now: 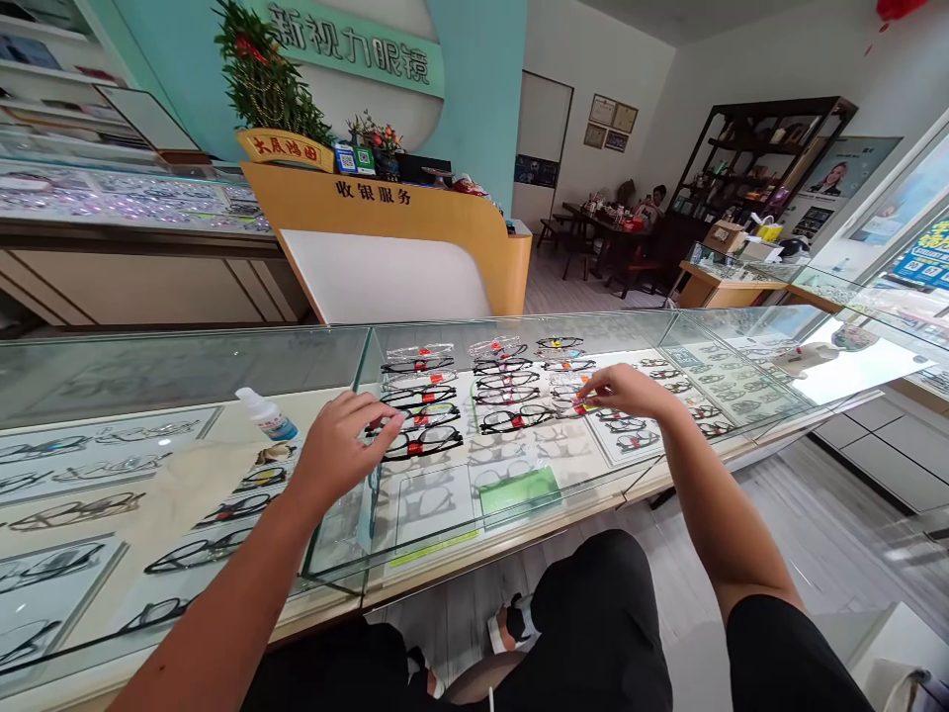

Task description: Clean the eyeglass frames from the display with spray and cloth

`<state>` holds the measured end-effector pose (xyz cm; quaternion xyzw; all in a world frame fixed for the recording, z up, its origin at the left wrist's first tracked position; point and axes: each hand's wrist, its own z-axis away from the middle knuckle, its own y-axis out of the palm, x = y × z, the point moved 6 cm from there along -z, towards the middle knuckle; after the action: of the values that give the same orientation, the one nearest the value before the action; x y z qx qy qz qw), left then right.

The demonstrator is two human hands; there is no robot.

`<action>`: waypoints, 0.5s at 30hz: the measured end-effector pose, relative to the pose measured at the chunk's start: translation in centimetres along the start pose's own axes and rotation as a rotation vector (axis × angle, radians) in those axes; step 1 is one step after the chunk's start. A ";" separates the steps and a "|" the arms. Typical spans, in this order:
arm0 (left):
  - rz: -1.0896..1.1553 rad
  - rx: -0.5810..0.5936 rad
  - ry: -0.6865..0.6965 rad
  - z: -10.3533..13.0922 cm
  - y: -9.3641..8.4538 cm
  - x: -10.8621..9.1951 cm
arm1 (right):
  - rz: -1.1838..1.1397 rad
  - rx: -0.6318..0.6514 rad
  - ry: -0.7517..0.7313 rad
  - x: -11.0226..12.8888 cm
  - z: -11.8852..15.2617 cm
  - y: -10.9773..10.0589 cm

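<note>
My left hand (347,440) is over the glass counter at the near left end of a column of eyeglasses. Its fingers are loosely bent and a little apart, beside black-framed glasses (426,440) with a red tag. At the right column my right hand (627,389) has its fingertips pinched at the end of light, clear-framed glasses (567,405). More glasses lie in rows between the hands, including a black pair (515,419) in the middle column. Many carry red or yellow tags on the lenses.
A white bottle with a blue label (268,415) stands left of my left hand. Under the glass lie more frames and a green card (521,496). Beyond the counter (415,564) is a wooden cashier desk (511,267). A person (650,210) sits at a far table.
</note>
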<state>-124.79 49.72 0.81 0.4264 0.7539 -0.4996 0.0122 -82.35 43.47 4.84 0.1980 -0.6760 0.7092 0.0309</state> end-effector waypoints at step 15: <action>1.387 0.334 -0.558 -4.6 5.8 0.5 | -0.006 -0.579 -0.556 18.8 -10.6 5.2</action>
<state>-119.45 54.31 -1.42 0.6563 0.1972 -0.5739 0.4484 -103.77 49.13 5.84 0.3675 -0.8298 0.4087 -0.0968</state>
